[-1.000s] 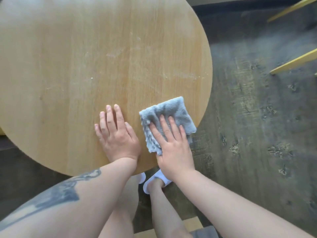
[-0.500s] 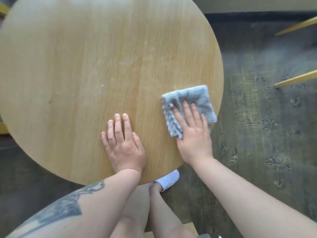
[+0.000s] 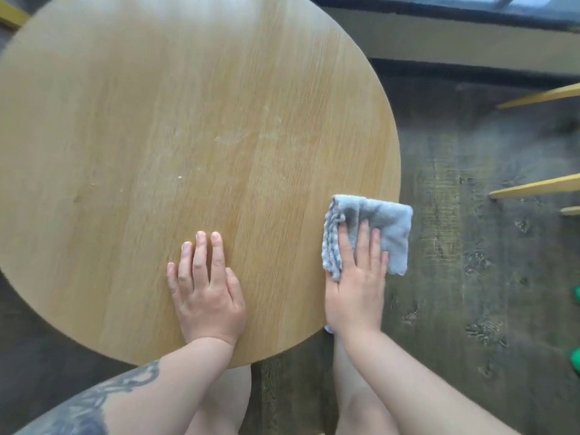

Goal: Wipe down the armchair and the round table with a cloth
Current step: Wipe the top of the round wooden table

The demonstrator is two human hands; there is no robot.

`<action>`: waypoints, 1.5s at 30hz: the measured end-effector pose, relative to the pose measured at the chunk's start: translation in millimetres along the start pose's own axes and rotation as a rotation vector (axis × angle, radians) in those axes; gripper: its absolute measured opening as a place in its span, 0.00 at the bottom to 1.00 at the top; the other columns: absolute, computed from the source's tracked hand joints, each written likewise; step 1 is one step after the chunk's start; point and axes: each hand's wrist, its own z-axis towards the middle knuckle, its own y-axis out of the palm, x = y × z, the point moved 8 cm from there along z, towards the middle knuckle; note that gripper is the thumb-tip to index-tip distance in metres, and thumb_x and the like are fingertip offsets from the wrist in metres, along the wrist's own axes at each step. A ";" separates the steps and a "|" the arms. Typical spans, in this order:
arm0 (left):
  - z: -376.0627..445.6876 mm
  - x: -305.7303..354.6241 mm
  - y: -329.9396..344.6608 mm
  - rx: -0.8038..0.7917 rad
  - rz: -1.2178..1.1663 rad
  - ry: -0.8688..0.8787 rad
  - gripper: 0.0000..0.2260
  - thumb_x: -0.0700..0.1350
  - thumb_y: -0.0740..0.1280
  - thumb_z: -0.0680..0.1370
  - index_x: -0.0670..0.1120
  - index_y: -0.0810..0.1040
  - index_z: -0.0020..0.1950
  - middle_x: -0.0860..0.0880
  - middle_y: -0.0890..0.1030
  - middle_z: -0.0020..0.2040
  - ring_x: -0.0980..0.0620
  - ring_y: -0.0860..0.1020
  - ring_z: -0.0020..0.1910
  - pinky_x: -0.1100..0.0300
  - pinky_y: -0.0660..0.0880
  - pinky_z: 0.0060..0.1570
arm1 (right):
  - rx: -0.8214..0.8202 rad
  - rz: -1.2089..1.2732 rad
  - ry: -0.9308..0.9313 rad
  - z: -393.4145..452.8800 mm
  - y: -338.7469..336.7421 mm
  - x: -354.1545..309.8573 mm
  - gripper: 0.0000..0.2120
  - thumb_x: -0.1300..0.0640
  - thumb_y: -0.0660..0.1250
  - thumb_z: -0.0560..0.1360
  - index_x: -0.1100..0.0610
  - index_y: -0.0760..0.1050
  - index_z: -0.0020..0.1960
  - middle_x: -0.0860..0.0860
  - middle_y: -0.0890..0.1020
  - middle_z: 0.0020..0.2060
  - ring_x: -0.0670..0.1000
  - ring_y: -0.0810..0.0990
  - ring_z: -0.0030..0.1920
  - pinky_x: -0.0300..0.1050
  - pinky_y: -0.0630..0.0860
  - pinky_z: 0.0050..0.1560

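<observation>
While the cloth (image 3: 381, 227) is pressed flat under the right hand (image 3: 356, 290) at the tabletop's (image 3: 188, 120) right edge, the unwiped wood lies leftward, where the left hand (image 3: 207, 287) is rested, fingers straight.

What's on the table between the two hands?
Nothing: only bare wood of the round table lies between the left hand and the right hand, seen in the head view.
</observation>
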 end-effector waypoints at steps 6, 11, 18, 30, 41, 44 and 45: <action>0.3 0.9 -4.2 0.058 0.039 0.009 0.23 0.45 0.54 0.79 0.43 0.65 0.74 0.42 0.68 0.72 0.41 0.62 0.72 0.43 0.54 0.73 | -0.182 -0.074 -0.653 39.5 4.4 -19.7 0.34 0.56 0.52 0.71 0.44 0.55 0.77 0.46 0.54 0.77 0.50 0.49 0.77 0.52 0.45 0.75; 0.7 5.9 -7.1 0.043 0.062 -0.041 0.23 0.45 0.52 0.79 0.43 0.66 0.74 0.41 0.68 0.72 0.40 0.63 0.72 0.42 0.55 0.73 | -0.151 -0.028 -0.396 24.8 -8.2 15.1 0.36 0.57 0.49 0.69 0.46 0.54 0.77 0.50 0.51 0.77 0.54 0.45 0.77 0.54 0.43 0.75; 5.6 36.0 1.4 0.175 -0.109 -0.574 0.21 0.46 0.53 0.78 0.44 0.68 0.70 0.46 0.64 0.75 0.46 0.56 0.76 0.43 0.48 0.74 | -0.175 -0.038 -0.589 88.0 -20.8 28.3 0.36 0.60 0.55 0.70 0.44 0.54 0.77 0.47 0.53 0.77 0.51 0.47 0.77 0.49 0.41 0.75; 6.9 38.2 11.6 0.199 -0.023 -0.616 0.22 0.46 0.53 0.78 0.43 0.66 0.71 0.45 0.63 0.75 0.45 0.55 0.77 0.41 0.47 0.72 | -0.159 -0.035 -0.591 78.1 -24.8 54.0 0.37 0.61 0.58 0.68 0.47 0.57 0.77 0.49 0.54 0.77 0.52 0.47 0.77 0.52 0.43 0.75; 7.6 40.3 8.6 0.222 -0.003 -0.612 0.22 0.46 0.53 0.77 0.42 0.67 0.70 0.44 0.65 0.74 0.43 0.57 0.76 0.38 0.51 0.72 | -0.172 -0.083 -0.654 87.9 -25.6 53.3 0.38 0.60 0.59 0.68 0.47 0.56 0.77 0.48 0.54 0.77 0.52 0.49 0.77 0.52 0.45 0.75; 7.9 39.4 8.9 0.223 0.020 -0.611 0.22 0.46 0.53 0.77 0.42 0.68 0.69 0.44 0.66 0.73 0.43 0.59 0.75 0.38 0.53 0.71 | -0.278 -0.128 -0.946 27.8 -11.2 19.3 0.36 0.56 0.56 0.68 0.46 0.58 0.76 0.48 0.56 0.77 0.54 0.52 0.77 0.53 0.48 0.75; 8.2 39.0 8.2 0.230 0.036 -0.604 0.22 0.46 0.54 0.77 0.42 0.69 0.69 0.43 0.68 0.72 0.42 0.60 0.75 0.37 0.55 0.70 | -0.348 -0.124 -1.111 14.9 -5.8 2.1 0.34 0.55 0.55 0.68 0.45 0.61 0.75 0.47 0.59 0.76 0.53 0.55 0.76 0.52 0.50 0.74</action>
